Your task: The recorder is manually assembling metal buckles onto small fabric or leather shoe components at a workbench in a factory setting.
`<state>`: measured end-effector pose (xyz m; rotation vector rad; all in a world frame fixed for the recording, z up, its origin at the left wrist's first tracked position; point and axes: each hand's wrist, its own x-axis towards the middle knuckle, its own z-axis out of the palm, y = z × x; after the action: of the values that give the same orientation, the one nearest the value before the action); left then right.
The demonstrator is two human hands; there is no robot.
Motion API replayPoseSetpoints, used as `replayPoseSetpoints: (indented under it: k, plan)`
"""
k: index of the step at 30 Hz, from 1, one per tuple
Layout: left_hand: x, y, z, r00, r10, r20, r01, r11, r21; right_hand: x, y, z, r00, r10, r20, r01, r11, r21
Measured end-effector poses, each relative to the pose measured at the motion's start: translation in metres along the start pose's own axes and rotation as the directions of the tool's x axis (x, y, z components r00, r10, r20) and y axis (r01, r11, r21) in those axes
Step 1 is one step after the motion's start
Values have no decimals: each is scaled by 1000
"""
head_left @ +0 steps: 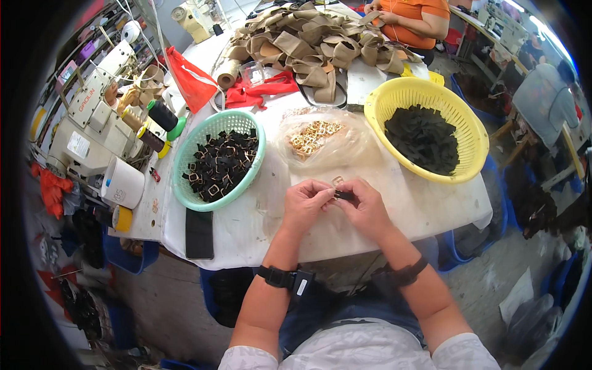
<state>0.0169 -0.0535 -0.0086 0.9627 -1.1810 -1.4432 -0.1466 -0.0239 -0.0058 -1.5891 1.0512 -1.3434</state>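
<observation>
Close together over the near part of the table, both my hands are pinched around one small black fabric strip (344, 195). My left hand (302, 205) has thumb and forefinger closed at the strip's left end. The thumb and fingers of my right hand (366, 208) press on its other end. A gold-coloured metal buckle (337, 180) shows just above the fingertips; whether the strip passes through it I cannot tell. Beyond my hands lies a clear plastic bag (290, 157) with gold buckles (316, 137) heaped in it.
Left, a green basket (260, 161) holds black strips with buckles; a phone (199, 234) lies below. Right, a yellow basket (475, 145) holds black strips. Tan pieces (302, 43) are piled behind. A sewing machine (92, 117) stands far left; a person in orange (419, 24) works opposite.
</observation>
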Motion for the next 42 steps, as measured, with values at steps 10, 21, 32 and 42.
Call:
replayPoseSetpoints:
  k: [10, 21, 32, 42]
  plan:
    - [-2, 4, 0, 999, -41, 17, 43, 989, -142, 2, -2, -3, 995, -96, -24, 94, 994, -62]
    - [0, 0, -3, 998, -2, 63, 13, 986, -168, 2, -10, -6, 997, -71, 15, 72, 996, -56]
    - [-1, 0, -5, 997, -37, 70, 50, 979, -199, 1, -6, -6, 995, -94, 18, 96, 990, -108]
    - [1, -3, -3, 991, 52, 120, -45, 997, -59, 2, -2, -3, 994, -111, 4, 111, 988, -104]
